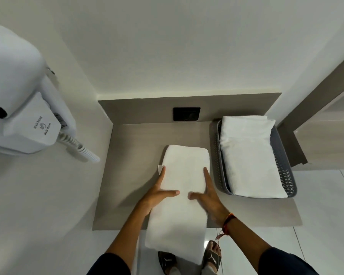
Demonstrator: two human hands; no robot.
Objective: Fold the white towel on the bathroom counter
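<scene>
We have the towel point(182, 187) lying as a long strip on the counter point(127, 175), its near end hanging over the edge, and with our left hand point(159, 192) and right hand point(207, 193) open along its sides, we square both edges before folding

- The white towel point(182, 187) is soft and plain, with no pattern on it.
- It is folded into a long, thin strip.
- The strip lies flat on the counter point(131, 175), which is smooth and grey-brown.
- The far end of the towel has round corners and sits near the middle of the counter.
- The near end hangs over the front edge of the counter.
- A small white corner sticks out on the left side of the towel.
</scene>
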